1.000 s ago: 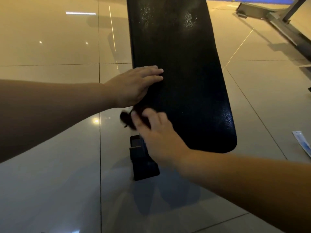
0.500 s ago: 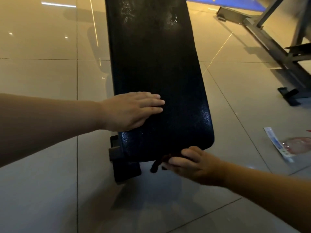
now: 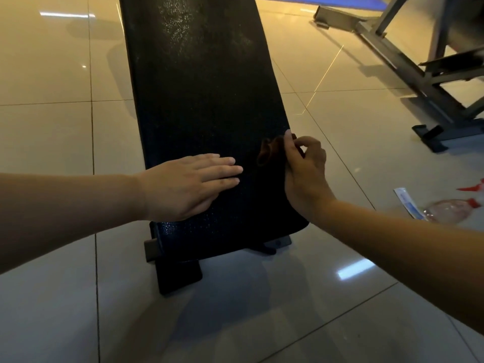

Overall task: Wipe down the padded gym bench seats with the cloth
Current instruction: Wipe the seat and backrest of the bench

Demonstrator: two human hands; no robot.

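Glossy beige floor tiles (image 3: 52, 132) spread under everything you see, mirroring ceiling lights in small bright patches. Your black padded bench seat (image 3: 204, 95) runs from the top of the view down toward you, and its pebbled surface catches a faint sheen near the far end. Its near end sits over a dark foot (image 3: 178, 276), and a grey bracket (image 3: 281, 242) pokes out below the right corner.

Your left hand (image 3: 183, 187) lies palm down on the near left part of the seat. Its fingers are straight and together, pointing across the padding toward the right, and they hold nothing.

Your right hand (image 3: 305, 174) is at the right edge of the seat with its fingers curled. It pinches the cloth (image 3: 268, 153), a dark reddish-brown wad bunched up against the padding just inside that edge. The cloth sits a little beyond your left fingertips, with bare padding between them, so your two hands are apart.

Off to the upper right, a grey metal frame (image 3: 408, 66) of another machine stands on the tiles, well away from the bench. A strip of blue mat (image 3: 327, 0) shows at the very top. Near the right edge, a clear plastic bottle (image 3: 445, 209) with red parts lies on the floor. A white and blue packet (image 3: 408, 203) lies just beside it.
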